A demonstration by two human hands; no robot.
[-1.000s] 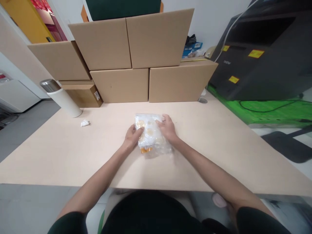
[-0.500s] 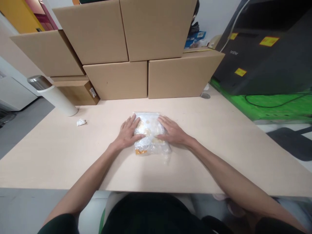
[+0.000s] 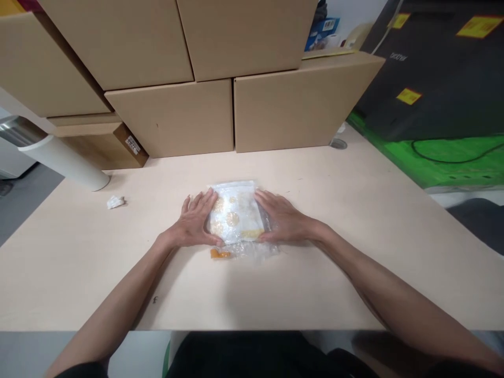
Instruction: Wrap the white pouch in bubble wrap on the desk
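Note:
A flat, squarish white packet with yellow round prints [image 3: 240,205] lies on the table between my hands. Clear plastic wrap [image 3: 252,249] surrounds it and sticks out at the near side, with an orange piece of tape [image 3: 219,254] at its near left corner. My left hand [image 3: 196,219] rests along the packet's left edge, fingers spread and thumb at the near corner. On the opposite edge, my right hand [image 3: 282,216] lies with its fingers stretched out and its thumb on the near right corner. Both hands touch the packet from the sides, neither wrapped round it.
Cardboard boxes [image 3: 177,121] are stacked along the back of the table [image 3: 338,262]. At the left stand a white bottle with a metal cap [image 3: 66,160] and a crumpled white scrap [image 3: 116,202]. A dark machine [image 3: 433,79] on a green surface [image 3: 472,163] is at right.
My hands have shifted outward from the packet's top to its side edges, thumbs now at the near corners. More of the packet's printed face shows. The camera view has tilted down and closer.

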